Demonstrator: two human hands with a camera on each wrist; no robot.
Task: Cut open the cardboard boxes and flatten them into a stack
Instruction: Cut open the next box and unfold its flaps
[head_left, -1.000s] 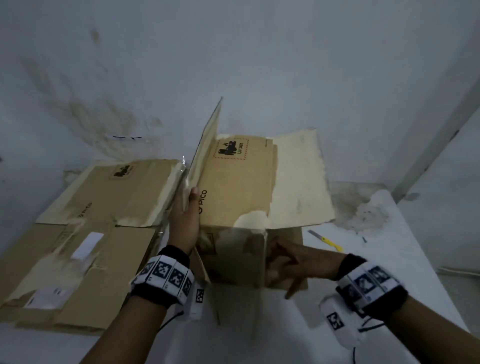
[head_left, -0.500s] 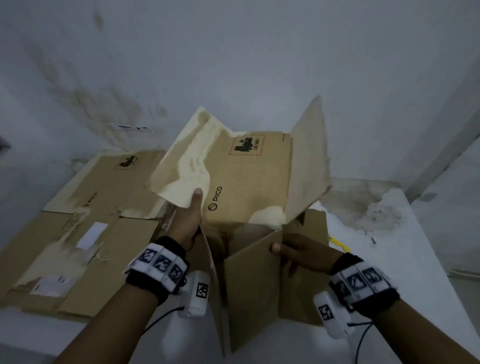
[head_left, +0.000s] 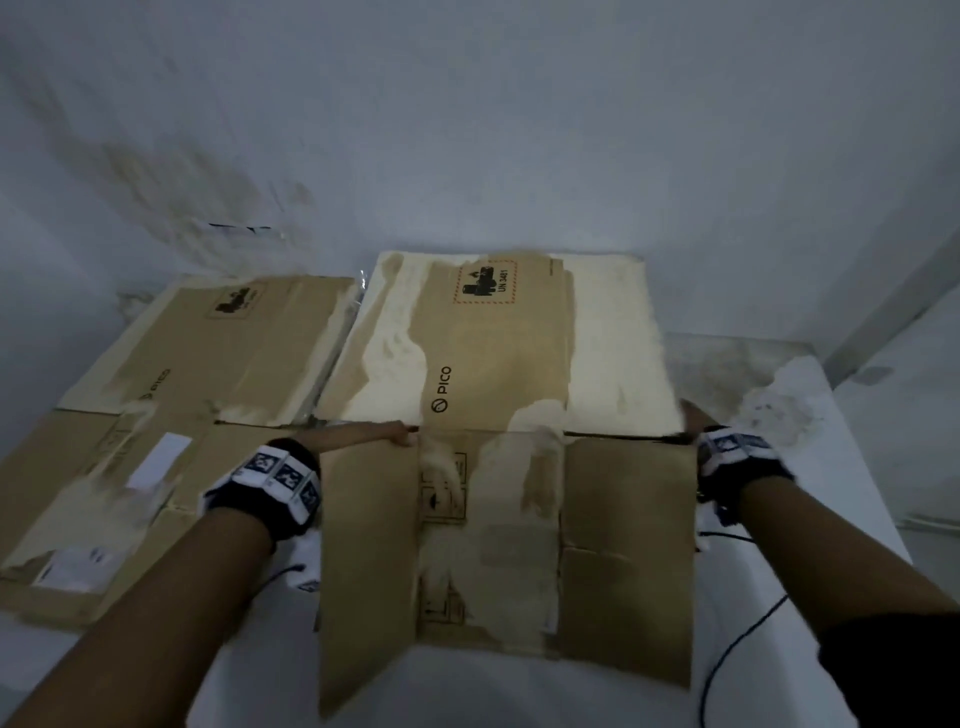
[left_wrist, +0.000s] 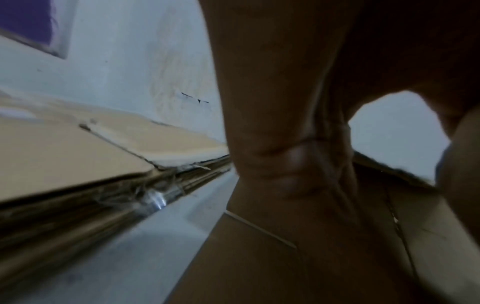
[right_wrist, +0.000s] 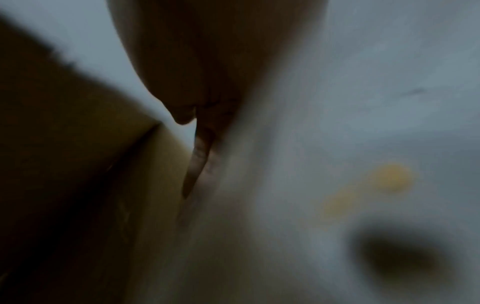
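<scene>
A brown PICO cardboard box (head_left: 498, 415) lies spread flat in front of me on the white table (head_left: 810, 483), its near flaps (head_left: 498, 561) reaching toward me. My left hand (head_left: 374, 437) stretches straight along the slit at the box's left side, fingers (left_wrist: 272, 164) against the cardboard. At the right edge my right hand (head_left: 690, 420) is mostly hidden behind the flap. Its fingers (right_wrist: 198, 160) look straight beside the cardboard, though that view is blurred. A yellow blur in the right wrist view is the utility knife (right_wrist: 376, 185) on the table.
A stack of flattened boxes (head_left: 171, 405) lies directly to the left, touching this one. A stained white wall (head_left: 467, 156) rises right behind both. Bare table runs to the right edge. A black cable (head_left: 727, 654) trails from my right wrist.
The box has gone from half upright with raised flaps to lying flat. Both hands moved outward to its left and right sides. The knife is hidden in the head view.
</scene>
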